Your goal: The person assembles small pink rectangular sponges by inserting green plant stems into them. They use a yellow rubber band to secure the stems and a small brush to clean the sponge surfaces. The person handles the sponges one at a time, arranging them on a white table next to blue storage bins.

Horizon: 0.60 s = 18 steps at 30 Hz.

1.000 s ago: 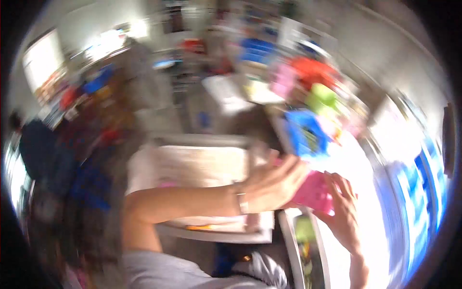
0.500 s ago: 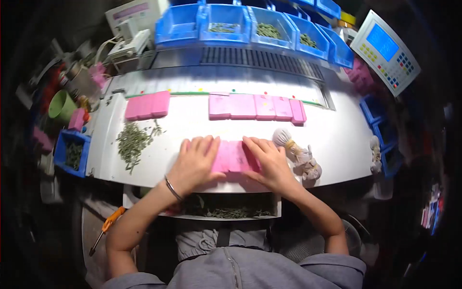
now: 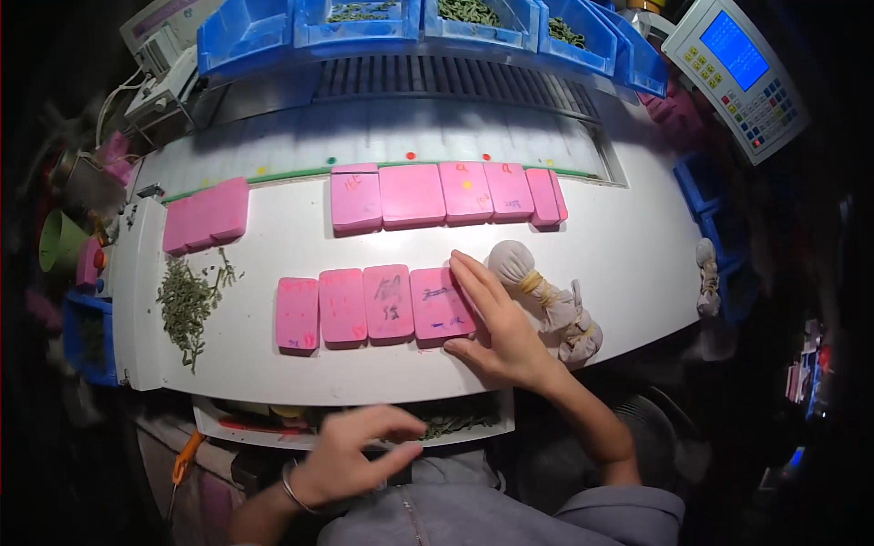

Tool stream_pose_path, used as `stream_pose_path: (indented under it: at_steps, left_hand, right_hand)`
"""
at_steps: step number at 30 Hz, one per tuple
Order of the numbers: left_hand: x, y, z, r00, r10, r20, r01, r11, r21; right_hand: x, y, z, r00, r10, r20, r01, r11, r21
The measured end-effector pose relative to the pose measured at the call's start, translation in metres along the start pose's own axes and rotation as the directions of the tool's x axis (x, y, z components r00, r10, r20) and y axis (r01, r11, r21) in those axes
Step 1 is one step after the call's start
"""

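Note:
A front row of pink mould blocks (image 3: 390, 300) lies on the white tabletop, several side by side with small gaps and marker scribbles on top. My right hand (image 3: 501, 328) is closed around the right end of the rightmost block (image 3: 439, 305). Its fingers reach the far corner and its thumb the near corner. Off the table's near edge, my left hand (image 3: 360, 450) hovers over the drawer, thumb and curved fingers apart, holding nothing. Beside my right hand lie white cloth pouches (image 3: 537, 284) tied with tan bands.
Further back stand pink blocks (image 3: 412, 196), with a group (image 3: 208, 214) at left. A heap of green sprig-like pieces (image 3: 187, 305) lies below that group. Blue bins (image 3: 355, 36) line the back. A keypad console (image 3: 737, 77) stands far right. Under the table edge is an open drawer (image 3: 214, 420).
My left hand has let go of the front row and drawn back toward my body. The front blocks, hidden between both hands before, now show spread out. The view has shifted.

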State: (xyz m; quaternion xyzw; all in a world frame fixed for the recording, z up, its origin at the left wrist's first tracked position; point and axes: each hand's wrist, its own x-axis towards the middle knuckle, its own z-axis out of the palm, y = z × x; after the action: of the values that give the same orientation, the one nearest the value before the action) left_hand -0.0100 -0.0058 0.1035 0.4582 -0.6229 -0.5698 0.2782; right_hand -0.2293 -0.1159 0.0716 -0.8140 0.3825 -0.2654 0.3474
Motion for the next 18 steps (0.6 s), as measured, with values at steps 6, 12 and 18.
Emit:
stream_pose_path:
  at_steps: [6, 12, 18]
  left_hand:
    - [-0.039, -0.065, 0.037, 0.992, 0.101, -0.079, -0.069, 0.939, 0.338]
    - [-0.042, -0.061, 0.025, 0.995, 0.051, -0.081, -0.043, 0.994, 0.098]
    - [0.022, 0.000, 0.002, 0.972, -0.167, 0.167, 0.235, 0.633, -0.737]
  right_hand:
    - [-0.005, 0.005, -0.002, 1.000, 0.004, -0.013, -0.005, 0.999, -0.052]
    - [-0.007, -0.032, -0.010, 0.995, -0.076, -0.067, 0.073, 0.996, -0.053]
    - [-0.011, -0.070, 0.004, 0.966, -0.256, -0.028, 0.257, 0.961, 0.099]
